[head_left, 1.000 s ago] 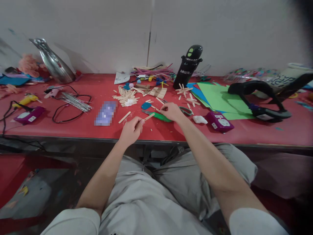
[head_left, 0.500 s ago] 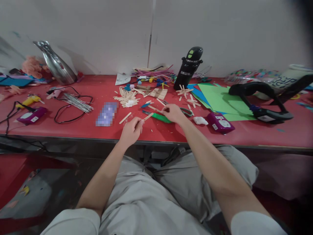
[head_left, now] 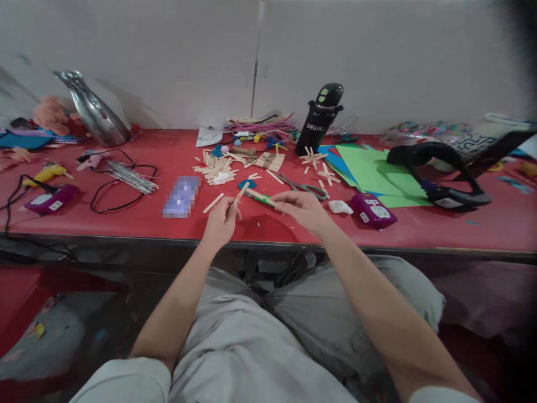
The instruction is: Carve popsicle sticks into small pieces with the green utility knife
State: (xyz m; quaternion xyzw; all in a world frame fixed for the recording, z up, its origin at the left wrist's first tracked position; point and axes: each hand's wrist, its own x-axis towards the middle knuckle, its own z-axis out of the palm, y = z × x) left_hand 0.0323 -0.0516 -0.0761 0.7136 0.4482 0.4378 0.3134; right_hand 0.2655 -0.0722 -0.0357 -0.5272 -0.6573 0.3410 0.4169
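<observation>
My left hand [head_left: 221, 223] pinches a wooden craft stick [head_left: 241, 193] that points up and away. My right hand [head_left: 302, 210] has its fingers closed on the end of another craft stick [head_left: 260, 196], which reaches left towards the first one. Beneath this second stick lies a green toothed tool [head_left: 268, 204], partly covered by the stick and my fingers; a blue round piece [head_left: 246, 184] shows behind the sticks. A loose craft stick [head_left: 213, 203] lies left of my left hand. Scissors [head_left: 308, 187] rest just beyond my right hand.
Behind my hands is a pile of craft sticks [head_left: 216, 166]. Two star-shaped stick pieces [head_left: 311, 158] lie near a black bottle [head_left: 318, 120]. Green paper [head_left: 369, 168], a purple box [head_left: 373, 211] and crumpled white tissue [head_left: 340, 207] are on the right. Metal wires [head_left: 131, 177] lie left.
My right hand has come nearer to me, bringing its stick down over the green tool. My left hand has shifted slightly left, and its stick now points more steeply away.
</observation>
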